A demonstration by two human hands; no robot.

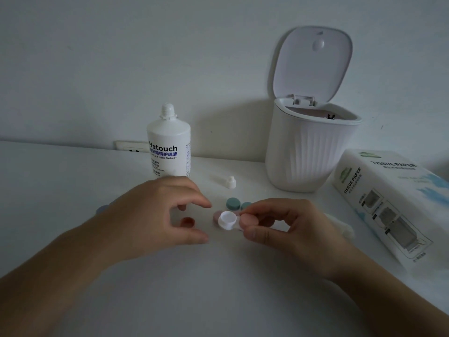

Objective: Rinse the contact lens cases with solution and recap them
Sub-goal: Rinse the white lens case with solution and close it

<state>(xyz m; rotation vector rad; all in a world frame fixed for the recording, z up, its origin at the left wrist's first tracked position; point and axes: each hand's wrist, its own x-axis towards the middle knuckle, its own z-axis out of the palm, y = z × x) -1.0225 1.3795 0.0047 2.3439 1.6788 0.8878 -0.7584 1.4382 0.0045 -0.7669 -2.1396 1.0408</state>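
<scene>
My right hand [286, 229] pinches a white contact lens case [227, 221] by its right end, thumb and forefinger round the pink cap [247, 220] screwed on there. The case's left well is uncapped and faces up. A loose pink cap [215, 215] lies just behind that well. My left hand [155, 215] hovers just left of the case with fingers loosely curled and thumb and forefinger apart, nothing plainly held. The solution bottle [168, 147] stands uncapped behind my left hand, and its white cap [229, 182] lies to its right.
Two green caps [233, 203] sit behind the case. A small white bin [308, 152] stands at the back right with its lid up. A tissue paper pack [388, 203] lies at the right, crumpled tissue [345, 227] beside it. A purplish cap [102, 209] shows behind my left wrist.
</scene>
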